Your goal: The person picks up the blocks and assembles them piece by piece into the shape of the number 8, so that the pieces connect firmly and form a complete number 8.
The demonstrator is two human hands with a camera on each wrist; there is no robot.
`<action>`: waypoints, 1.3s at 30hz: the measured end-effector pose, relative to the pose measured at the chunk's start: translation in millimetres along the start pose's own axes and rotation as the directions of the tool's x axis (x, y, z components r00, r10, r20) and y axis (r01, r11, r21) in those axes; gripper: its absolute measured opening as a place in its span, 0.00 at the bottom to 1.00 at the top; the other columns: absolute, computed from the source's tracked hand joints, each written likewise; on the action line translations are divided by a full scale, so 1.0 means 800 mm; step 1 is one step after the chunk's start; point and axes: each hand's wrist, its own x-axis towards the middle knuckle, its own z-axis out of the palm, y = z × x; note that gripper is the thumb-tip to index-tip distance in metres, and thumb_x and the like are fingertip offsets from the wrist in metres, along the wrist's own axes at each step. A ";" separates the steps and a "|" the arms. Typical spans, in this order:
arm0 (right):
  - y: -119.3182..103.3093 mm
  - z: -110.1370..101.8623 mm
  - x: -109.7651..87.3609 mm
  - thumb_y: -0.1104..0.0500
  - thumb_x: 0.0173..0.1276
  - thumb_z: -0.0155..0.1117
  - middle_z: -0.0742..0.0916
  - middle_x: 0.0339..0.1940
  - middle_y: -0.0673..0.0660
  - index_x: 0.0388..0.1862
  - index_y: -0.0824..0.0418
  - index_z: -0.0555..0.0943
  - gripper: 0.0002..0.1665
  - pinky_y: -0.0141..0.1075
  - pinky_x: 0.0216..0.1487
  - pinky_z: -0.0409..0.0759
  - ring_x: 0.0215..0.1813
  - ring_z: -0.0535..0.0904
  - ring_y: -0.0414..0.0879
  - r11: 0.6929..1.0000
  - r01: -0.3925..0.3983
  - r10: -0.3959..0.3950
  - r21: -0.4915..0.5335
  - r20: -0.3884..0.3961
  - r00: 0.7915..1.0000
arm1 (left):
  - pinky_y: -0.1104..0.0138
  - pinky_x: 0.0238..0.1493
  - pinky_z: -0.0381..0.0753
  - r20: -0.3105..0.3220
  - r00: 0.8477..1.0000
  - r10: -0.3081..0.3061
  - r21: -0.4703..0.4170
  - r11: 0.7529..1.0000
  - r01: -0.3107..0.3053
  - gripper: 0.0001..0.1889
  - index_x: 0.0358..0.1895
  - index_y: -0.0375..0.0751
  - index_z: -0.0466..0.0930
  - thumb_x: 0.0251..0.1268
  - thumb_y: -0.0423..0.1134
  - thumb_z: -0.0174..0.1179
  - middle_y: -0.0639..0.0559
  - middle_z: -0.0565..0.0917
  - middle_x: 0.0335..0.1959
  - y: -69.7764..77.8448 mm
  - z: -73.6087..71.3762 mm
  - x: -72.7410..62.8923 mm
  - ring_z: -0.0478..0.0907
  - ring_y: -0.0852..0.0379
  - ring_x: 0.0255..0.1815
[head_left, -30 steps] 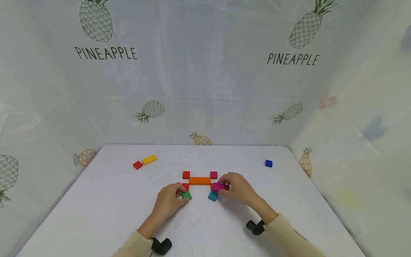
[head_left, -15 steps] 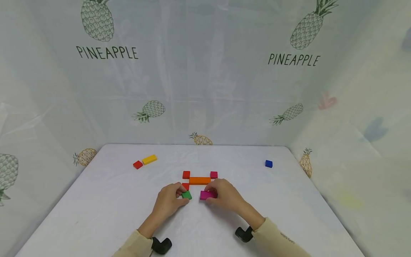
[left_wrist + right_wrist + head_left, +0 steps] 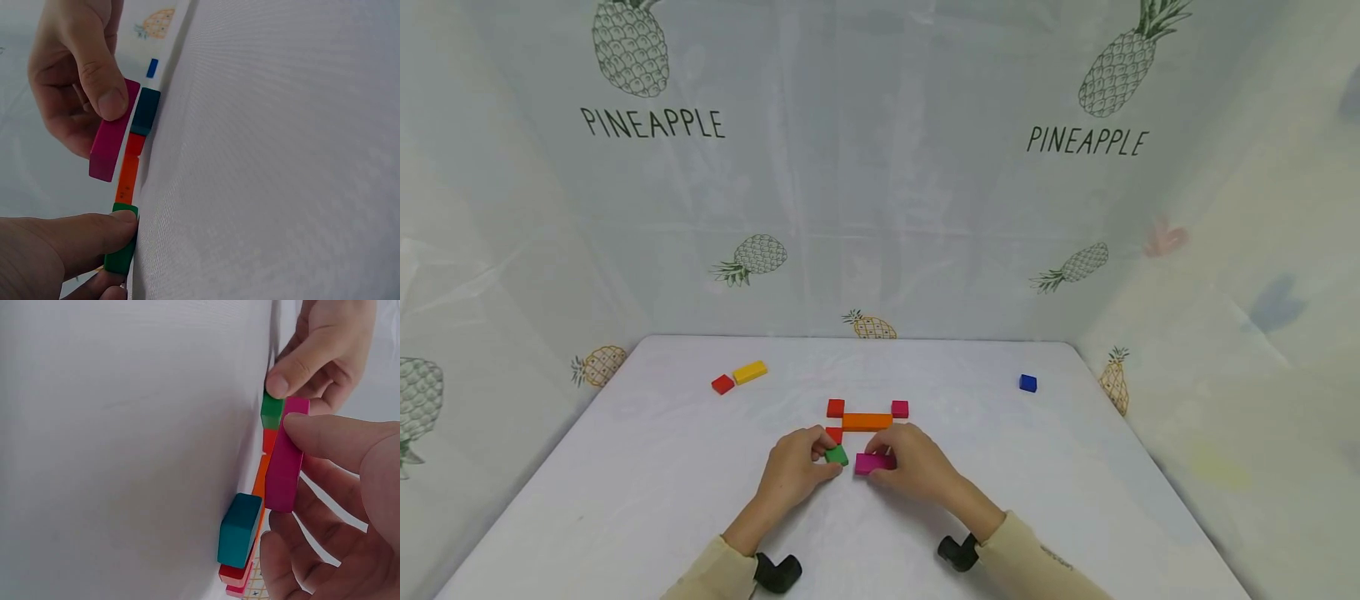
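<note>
My left hand (image 3: 797, 465) pinches a green block (image 3: 837, 455) on the table between thumb and fingers. With my right hand (image 3: 917, 467) I hold a long magenta block (image 3: 871, 465) by its right part. Both wrist views show this block raised above the table, level with the row of blocks. A teal block (image 3: 239, 531) stands on the table below the right hand, hidden by it in the head view. Behind both hands lies a long orange block (image 3: 867, 422), with red blocks (image 3: 835, 408) at its left end and a pink block (image 3: 899, 408) at its far right corner.
Farther back on the left, a yellow block (image 3: 749, 372) lies next to a single red cube (image 3: 722, 384). A dark blue cube (image 3: 1027, 382) sits at the back right of the white table (image 3: 625, 500). Behind the table hangs a pineapple-print sheet (image 3: 880, 167).
My right hand has moved left and toward me with the magenta block, from over the teal block to close beside the green one. The left hand has stayed on the green block.
</note>
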 end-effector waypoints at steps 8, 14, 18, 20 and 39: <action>-0.003 0.006 0.003 0.55 0.63 0.83 0.87 0.37 0.42 0.47 0.53 0.90 0.15 0.31 0.45 0.81 0.45 0.78 0.38 1.000 -0.017 0.017 0.014 0.013 1.000 | 0.66 0.38 0.75 0.004 1.000 0.003 0.001 1.000 -0.003 0.13 0.41 0.47 0.87 0.56 0.40 0.82 0.57 0.81 0.33 0.001 -0.001 0.000 0.74 0.58 0.37; -0.002 0.011 0.005 0.54 0.62 0.83 0.87 0.37 0.42 0.47 0.52 0.90 0.15 0.30 0.44 0.80 0.45 0.77 0.38 0.999 -0.031 0.031 0.015 0.018 0.999 | 0.66 0.38 0.75 0.007 1.000 -0.002 -0.001 1.000 0.002 0.14 0.41 0.47 0.87 0.56 0.40 0.82 0.57 0.81 0.33 0.002 -0.002 0.000 0.74 0.57 0.37; -0.002 0.013 0.005 0.54 0.62 0.83 0.87 0.36 0.41 0.47 0.52 0.90 0.15 0.29 0.44 0.80 0.46 0.76 0.38 0.999 -0.040 0.040 0.019 0.019 0.999 | 0.65 0.39 0.76 0.008 1.000 -0.006 -0.005 1.000 0.006 0.13 0.41 0.47 0.87 0.56 0.40 0.82 0.57 0.81 0.33 0.001 -0.002 0.000 0.74 0.57 0.38; -0.002 0.013 0.005 0.54 0.62 0.83 0.87 0.36 0.42 0.47 0.52 0.90 0.15 0.29 0.43 0.80 0.46 0.76 0.38 0.999 -0.037 0.037 0.019 0.017 0.999 | 0.65 0.39 0.76 0.007 1.000 -0.007 -0.005 1.000 0.007 0.13 0.41 0.47 0.87 0.56 0.40 0.82 0.57 0.82 0.34 0.001 -0.002 0.000 0.74 0.57 0.38; -0.006 0.018 0.008 0.55 0.62 0.83 0.87 0.35 0.43 0.45 0.53 0.91 0.14 0.29 0.42 0.78 0.45 0.75 0.39 0.999 -0.032 0.032 -0.026 0.006 0.999 | 0.65 0.37 0.74 -0.017 1.000 0.015 -0.003 1.000 -0.015 0.13 0.41 0.45 0.87 0.56 0.39 0.81 0.55 0.81 0.33 0.002 -0.001 -0.002 0.73 0.56 0.36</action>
